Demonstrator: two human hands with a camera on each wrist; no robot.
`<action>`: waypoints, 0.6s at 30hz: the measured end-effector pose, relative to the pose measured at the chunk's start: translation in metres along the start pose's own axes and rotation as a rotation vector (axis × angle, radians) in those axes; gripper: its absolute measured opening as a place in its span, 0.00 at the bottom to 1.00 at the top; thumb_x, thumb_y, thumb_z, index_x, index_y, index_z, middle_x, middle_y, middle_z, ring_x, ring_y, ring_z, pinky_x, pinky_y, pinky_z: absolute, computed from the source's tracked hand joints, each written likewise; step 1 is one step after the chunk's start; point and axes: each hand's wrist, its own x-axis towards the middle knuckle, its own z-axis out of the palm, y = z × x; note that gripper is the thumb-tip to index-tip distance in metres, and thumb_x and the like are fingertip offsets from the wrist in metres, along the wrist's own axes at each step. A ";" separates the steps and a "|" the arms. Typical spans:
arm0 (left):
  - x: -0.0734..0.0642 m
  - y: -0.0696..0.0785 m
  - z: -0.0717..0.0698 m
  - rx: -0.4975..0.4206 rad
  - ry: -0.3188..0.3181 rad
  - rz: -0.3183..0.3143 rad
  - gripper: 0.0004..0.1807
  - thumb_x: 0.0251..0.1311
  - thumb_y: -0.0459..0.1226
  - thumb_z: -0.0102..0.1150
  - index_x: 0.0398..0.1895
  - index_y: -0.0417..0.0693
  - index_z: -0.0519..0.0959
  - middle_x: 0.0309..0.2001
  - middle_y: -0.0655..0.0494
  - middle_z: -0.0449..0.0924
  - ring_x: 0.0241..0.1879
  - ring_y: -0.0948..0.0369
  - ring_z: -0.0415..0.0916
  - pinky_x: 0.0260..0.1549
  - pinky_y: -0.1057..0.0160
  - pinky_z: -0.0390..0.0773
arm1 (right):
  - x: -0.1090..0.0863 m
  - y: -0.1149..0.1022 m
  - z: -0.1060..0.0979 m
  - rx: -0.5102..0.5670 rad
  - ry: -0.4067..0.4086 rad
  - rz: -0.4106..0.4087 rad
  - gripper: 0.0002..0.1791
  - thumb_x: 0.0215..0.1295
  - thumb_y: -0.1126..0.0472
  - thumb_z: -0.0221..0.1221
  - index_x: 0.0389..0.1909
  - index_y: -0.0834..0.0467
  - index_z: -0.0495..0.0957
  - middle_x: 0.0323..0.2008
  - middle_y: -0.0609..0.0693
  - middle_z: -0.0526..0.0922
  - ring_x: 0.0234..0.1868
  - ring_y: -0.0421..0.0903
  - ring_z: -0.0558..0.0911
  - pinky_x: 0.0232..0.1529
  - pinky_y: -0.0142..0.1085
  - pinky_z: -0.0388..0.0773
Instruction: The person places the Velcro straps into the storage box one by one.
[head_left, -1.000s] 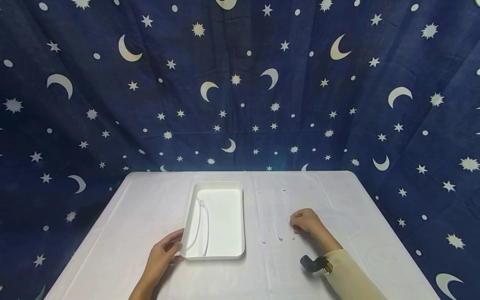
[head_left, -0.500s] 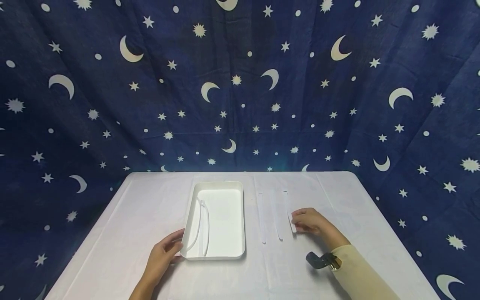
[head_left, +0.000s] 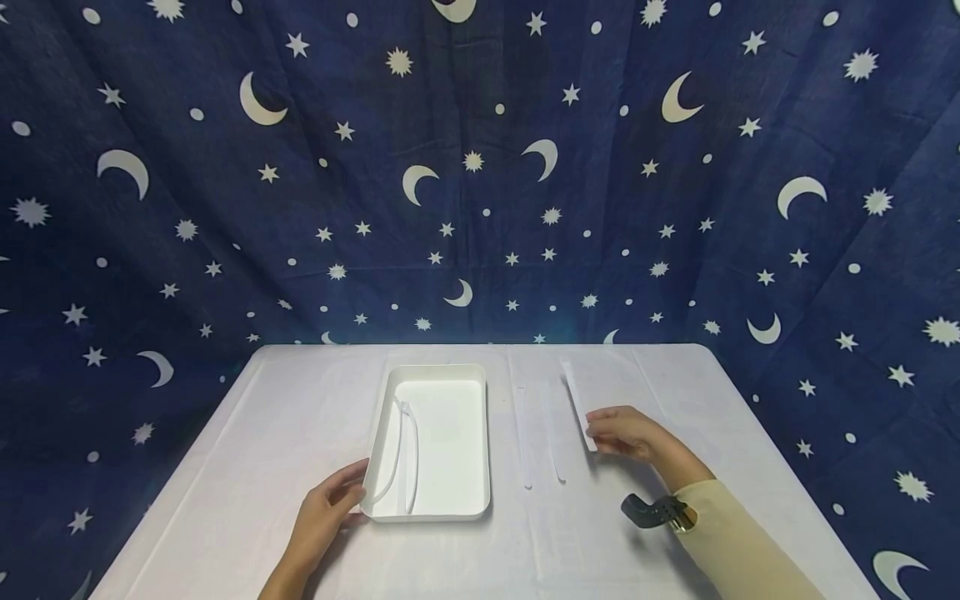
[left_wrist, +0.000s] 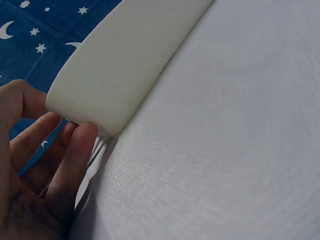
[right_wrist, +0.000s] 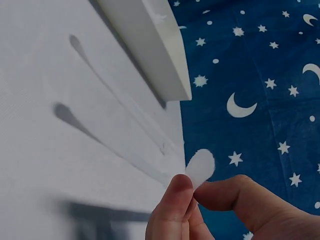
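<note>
My right hand (head_left: 626, 433) pinches a long white strap (head_left: 577, 404) between thumb and fingers. It slants up from the table, and its rounded end (right_wrist: 202, 165) pokes out past the fingertips in the right wrist view. Two similar straps lie side by side, a left one (head_left: 523, 437) and a right one (head_left: 553, 437). My left hand (head_left: 322, 508) grips the near left corner of a shallow white tray (head_left: 487, 450), thumb and fingers on either side of that corner. Inside the tray, along its left, lies a looped white strap (head_left: 415, 454).
A white cloth (head_left: 300, 392) covers the table. Behind it hangs a dark blue curtain (head_left: 480, 183) with moons and stars. A black curved wrist mount (head_left: 647, 511) sticks out from my right sleeve (head_left: 742, 533), low over the table.
My right hand has picked up the rightmost strap from the table and moved slightly away and right, raising it at a slant. The left hand and tray stay put.
</note>
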 end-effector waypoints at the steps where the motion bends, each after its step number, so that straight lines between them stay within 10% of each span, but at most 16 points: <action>1: 0.000 0.000 0.000 -0.001 -0.001 -0.002 0.28 0.63 0.40 0.61 0.66 0.44 0.71 0.64 0.40 0.74 0.56 0.46 0.79 0.35 0.66 0.87 | -0.001 -0.002 0.000 0.005 -0.003 -0.003 0.29 0.55 0.71 0.60 0.59 0.76 0.67 0.29 0.50 0.80 0.26 0.38 0.83 0.30 0.29 0.86; 18: -0.001 0.001 0.001 0.008 0.019 0.014 0.26 0.62 0.39 0.61 0.64 0.46 0.74 0.61 0.42 0.77 0.53 0.48 0.81 0.35 0.65 0.87 | -0.008 -0.026 0.023 0.002 -0.080 -0.087 0.30 0.58 0.71 0.60 0.61 0.76 0.65 0.31 0.51 0.80 0.27 0.40 0.84 0.34 0.33 0.88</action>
